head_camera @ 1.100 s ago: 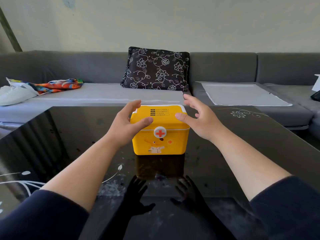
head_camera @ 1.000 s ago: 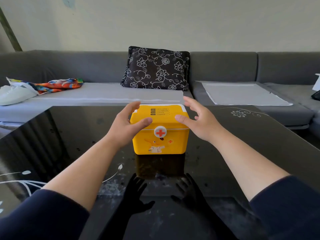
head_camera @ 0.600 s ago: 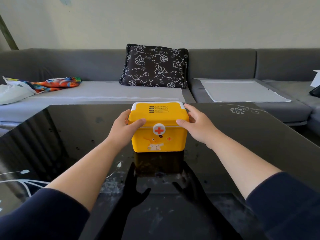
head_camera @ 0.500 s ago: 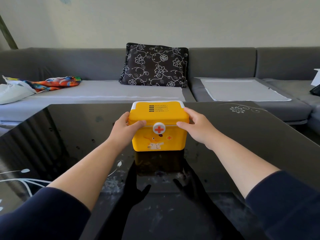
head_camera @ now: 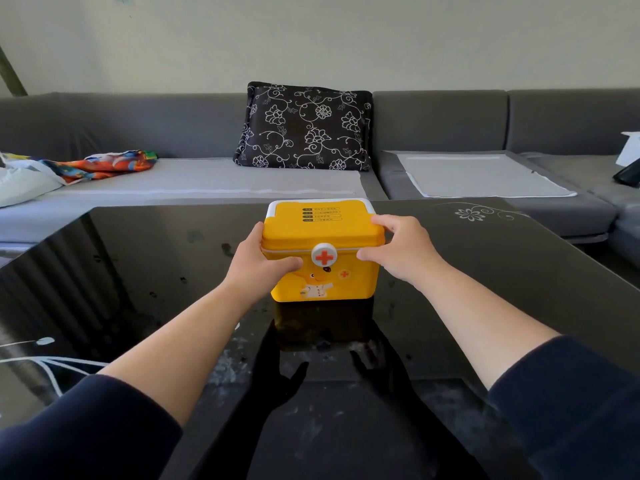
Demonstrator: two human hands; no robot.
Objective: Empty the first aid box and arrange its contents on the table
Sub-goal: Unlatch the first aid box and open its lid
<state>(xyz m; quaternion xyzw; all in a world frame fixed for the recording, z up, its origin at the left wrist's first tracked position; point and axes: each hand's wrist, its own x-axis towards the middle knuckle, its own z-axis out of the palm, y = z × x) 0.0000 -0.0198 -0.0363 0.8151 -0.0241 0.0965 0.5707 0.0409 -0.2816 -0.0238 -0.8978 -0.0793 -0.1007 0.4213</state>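
A yellow first aid box [head_camera: 323, 233] with a white-rimmed lid and a round red-cross latch stands closed on the glossy black table [head_camera: 145, 271]. My left hand [head_camera: 258, 266] grips its left side, thumb lying across the front just under the lid. My right hand [head_camera: 401, 249] holds the right side, fingers on the lid's edge and thumb on the front. The box's contents are hidden inside.
A grey sofa [head_camera: 440, 123] runs behind the table with a black floral cushion [head_camera: 306, 128], a colourful cloth [head_camera: 104, 164] and a white item [head_camera: 20, 183] at the far left. The table's far edge lies just behind the box.
Both hands, spread apart beside the box a second ago, have closed in and now grip its sides. The box stays where it was, lid closed.
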